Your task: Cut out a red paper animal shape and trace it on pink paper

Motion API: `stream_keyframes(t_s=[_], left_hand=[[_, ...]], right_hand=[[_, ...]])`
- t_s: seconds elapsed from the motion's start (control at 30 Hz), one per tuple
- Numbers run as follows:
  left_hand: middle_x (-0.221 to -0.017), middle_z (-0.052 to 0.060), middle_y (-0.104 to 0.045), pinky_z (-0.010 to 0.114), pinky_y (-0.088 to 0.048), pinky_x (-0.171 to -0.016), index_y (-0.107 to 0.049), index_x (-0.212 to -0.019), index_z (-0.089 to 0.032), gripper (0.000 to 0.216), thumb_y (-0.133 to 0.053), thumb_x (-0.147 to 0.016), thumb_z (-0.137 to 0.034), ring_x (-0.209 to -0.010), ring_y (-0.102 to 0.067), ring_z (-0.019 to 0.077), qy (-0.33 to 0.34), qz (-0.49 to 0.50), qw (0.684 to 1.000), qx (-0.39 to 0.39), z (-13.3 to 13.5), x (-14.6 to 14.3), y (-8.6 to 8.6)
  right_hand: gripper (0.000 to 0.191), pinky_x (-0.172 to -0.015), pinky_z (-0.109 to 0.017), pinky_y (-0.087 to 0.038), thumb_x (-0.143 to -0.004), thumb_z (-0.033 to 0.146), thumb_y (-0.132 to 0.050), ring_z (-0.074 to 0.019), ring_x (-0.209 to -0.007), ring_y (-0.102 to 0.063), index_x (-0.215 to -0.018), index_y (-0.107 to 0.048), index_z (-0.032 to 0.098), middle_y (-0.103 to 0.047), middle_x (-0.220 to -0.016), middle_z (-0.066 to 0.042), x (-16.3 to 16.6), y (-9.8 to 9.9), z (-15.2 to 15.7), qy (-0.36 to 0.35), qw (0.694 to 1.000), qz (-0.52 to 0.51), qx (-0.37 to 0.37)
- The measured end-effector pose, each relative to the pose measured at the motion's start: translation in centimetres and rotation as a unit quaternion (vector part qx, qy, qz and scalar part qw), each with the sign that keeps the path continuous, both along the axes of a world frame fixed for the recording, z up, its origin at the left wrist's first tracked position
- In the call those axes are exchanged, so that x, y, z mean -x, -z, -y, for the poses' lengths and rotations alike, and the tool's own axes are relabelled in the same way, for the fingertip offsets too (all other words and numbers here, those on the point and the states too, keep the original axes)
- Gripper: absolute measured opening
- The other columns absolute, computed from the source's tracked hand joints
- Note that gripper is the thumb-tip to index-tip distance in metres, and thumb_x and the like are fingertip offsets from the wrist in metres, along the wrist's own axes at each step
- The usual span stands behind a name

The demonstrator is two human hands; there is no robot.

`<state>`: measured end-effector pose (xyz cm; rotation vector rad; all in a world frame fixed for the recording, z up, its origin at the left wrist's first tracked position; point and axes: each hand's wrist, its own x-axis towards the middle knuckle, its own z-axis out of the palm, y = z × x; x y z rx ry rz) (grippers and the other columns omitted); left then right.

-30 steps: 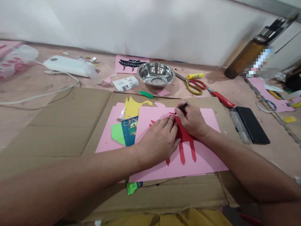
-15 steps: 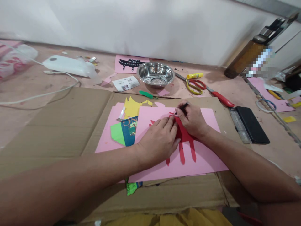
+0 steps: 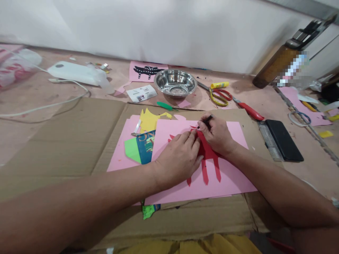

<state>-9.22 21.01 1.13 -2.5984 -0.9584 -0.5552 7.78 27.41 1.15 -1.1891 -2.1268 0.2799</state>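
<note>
Gripping hand: right hand, fingers closed round a slim black tool; whether it is a pen or a blade cannot be told.
Pressing hand: left hand, spread flat and grasping nothing, palm down on the red cut-out.
Tool tip: at the cut-out's upper edge, just beside the left fingertips.
Cut-out: lies on the pink sheet, its strips pointing toward the person; the sheet rests on flattened cardboard.
Step in hand: judged to be working the tip along the red outline.
Next stroke calls for: firm downward pressure from the left palm so the shape cannot slide, and short moves round the points.
Writing: blue printed cover shows large letters, perhaps "NC"; white card has print too small to read; brown bottle has a blurred label.
</note>
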Motion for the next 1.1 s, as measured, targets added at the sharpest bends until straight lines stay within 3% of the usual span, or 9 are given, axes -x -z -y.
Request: stream_keyframes(t_s=[0.7, 1.1], left_hand=[[-0.108, 0.019, -0.072, 0.042, -0.049, -0.097, -0.072, -0.105, -0.003, 0.032, -0.057, -0.089, -0.026, -0.104, -0.064, 0.0329, -0.003, 0.004, 1.000, -0.001, 0.01, -0.03, 0.06], [-0.117, 0.023, -0.070, 0.043, -0.048, -0.100, -0.068, -0.115, 0.002, 0.039, -0.052, -0.093, -0.026, -0.108, -0.064, 0.0341, -0.014, 0.001, 0.999, 0.040, 0.10, -0.06, 0.03]], right_hand=[[0.015, -0.069, -0.031, -0.045, -0.093, 0.028, -0.047, -0.0186, -0.071, -0.060, -0.083, -0.055, 0.021, -0.066, -0.078, -0.005, -0.06, -0.03, 0.02, 0.003, 1.000, -0.001, -0.007], [0.016, -0.069, -0.033, -0.043, -0.092, 0.028, -0.047, -0.0192, -0.071, -0.059, -0.081, -0.055, 0.020, -0.065, -0.077, -0.006, -0.07, -0.25, 0.23, 0.015, 1.000, 0.007, 0.009]])
